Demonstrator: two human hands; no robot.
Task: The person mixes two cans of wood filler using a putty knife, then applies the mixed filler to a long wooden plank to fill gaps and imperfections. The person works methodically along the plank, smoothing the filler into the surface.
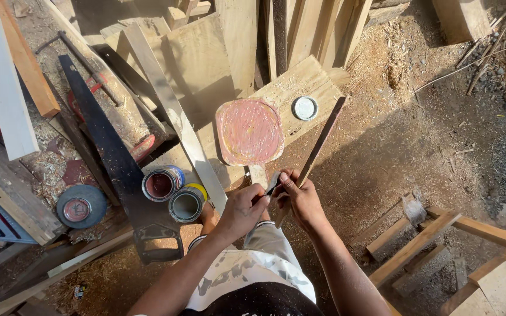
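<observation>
We take the pink-smeared square board (249, 131) as our landmark; it lies flat on a pale plank (300, 85) amid sawdust, and its short handle points back toward us, so its smeared face sits within easy reach.

Just below that handle our two hands meet. Our right hand (301, 199) closes round the near end of a thin brown wooden strip (318, 143), which slants up and away past the board's right edge; held low like this, the long end stays free and the near end is steadied for work. Our left hand (242, 209) pinches a small dark flat tool (273, 183), its tip touching the strip right beside the right hand's fingers. We cannot tell whether it is a blade or a spreader.

Up and right of the board, a round white lid (305, 107) rests on the same plank, face up, out of the way. Down and left of the board stand two open tins (174, 192), touching each other, close enough to dip from. Further left of the board a black handsaw (112, 158) lies diagonally, and beyond it a dark round disc (81, 206) sits on the shavings.
</observation>
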